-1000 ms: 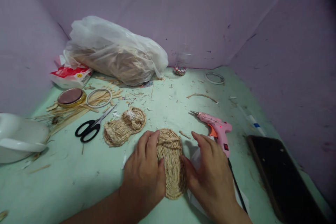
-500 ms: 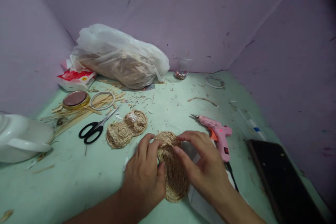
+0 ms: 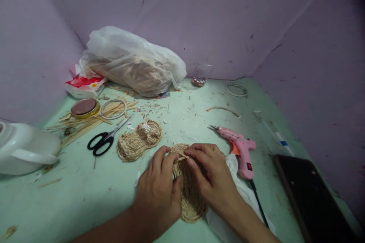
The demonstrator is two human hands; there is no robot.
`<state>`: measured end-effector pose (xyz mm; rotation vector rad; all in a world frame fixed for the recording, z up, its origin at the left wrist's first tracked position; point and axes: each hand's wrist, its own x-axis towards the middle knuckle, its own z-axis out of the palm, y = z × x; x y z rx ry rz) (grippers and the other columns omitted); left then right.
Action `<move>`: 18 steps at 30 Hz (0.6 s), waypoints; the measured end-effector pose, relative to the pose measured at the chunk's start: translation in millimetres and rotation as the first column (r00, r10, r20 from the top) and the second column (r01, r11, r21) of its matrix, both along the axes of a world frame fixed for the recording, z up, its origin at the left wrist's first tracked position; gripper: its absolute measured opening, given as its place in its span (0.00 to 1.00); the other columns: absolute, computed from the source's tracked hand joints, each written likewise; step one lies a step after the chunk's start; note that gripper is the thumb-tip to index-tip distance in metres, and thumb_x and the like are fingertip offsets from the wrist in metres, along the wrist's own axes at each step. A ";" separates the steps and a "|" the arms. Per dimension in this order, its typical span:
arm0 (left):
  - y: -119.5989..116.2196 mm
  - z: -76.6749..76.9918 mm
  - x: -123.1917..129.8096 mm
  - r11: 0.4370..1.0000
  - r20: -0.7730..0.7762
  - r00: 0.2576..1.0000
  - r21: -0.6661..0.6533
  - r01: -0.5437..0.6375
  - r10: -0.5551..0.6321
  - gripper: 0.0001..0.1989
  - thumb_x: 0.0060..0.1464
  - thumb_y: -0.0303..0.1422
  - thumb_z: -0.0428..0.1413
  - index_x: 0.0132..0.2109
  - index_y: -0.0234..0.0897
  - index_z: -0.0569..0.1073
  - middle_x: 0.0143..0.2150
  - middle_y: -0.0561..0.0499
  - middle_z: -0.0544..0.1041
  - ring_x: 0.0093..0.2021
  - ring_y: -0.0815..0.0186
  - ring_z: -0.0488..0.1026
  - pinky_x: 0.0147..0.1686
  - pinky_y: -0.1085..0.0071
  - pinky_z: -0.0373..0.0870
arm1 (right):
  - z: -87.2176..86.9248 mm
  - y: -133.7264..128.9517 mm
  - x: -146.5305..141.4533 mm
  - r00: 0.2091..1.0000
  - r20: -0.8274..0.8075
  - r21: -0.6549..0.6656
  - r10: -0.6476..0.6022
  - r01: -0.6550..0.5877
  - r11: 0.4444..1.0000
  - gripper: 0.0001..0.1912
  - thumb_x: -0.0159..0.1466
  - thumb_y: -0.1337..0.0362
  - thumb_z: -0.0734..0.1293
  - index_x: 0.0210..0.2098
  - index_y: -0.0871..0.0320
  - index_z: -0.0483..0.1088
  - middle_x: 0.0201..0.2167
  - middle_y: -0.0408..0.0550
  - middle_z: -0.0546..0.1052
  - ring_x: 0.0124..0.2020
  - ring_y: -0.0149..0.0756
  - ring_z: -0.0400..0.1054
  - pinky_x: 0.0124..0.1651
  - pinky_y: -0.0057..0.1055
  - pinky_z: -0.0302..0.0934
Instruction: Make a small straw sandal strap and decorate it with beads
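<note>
A woven straw slipper sole [image 3: 189, 197], made of coiled braided cord, lies lengthwise on the green table between my hands. My left hand [image 3: 159, 186] grips its left edge, with fingers at the upper part and thumb along the side. My right hand [image 3: 212, 171] pinches at the upper right of the sole, thumb and fingertips close together on a strand across it. A small finished straw slipper [image 3: 139, 140] with white beads on its strap lies to the left. To the right rests a pink glue gun [image 3: 239, 148] with a red light showing.
Black-handled scissors [image 3: 104, 142], a white jug [image 3: 27, 148], a round tin [image 3: 84, 107] and straw strips [image 3: 76, 129] are at left. A plastic bag [image 3: 134, 60] and bead cup [image 3: 199, 79] stand behind. A dark phone [image 3: 310, 197] lies at right beside white cloth-like material [image 3: 222, 224].
My right hand's fingers have closed in and shifted slightly left over the upper part of the sole. My left hand stays on its edge. The whole view has shifted slightly.
</note>
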<state>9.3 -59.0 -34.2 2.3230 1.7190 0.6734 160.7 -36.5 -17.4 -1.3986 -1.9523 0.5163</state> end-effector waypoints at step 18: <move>5.7 3.4 -12.2 0.999 0.331 0.943 0.025 -0.019 0.010 0.22 0.51 0.28 0.50 0.54 0.37 0.57 0.49 0.42 0.65 0.47 0.59 0.67 0.38 0.64 0.71 | 13.2 -1.0 30.6 0.979 -0.135 0.066 -0.152 0.162 0.985 0.10 0.61 0.63 0.62 0.42 0.54 0.71 0.43 0.51 0.74 0.48 0.44 0.65 0.51 0.46 0.59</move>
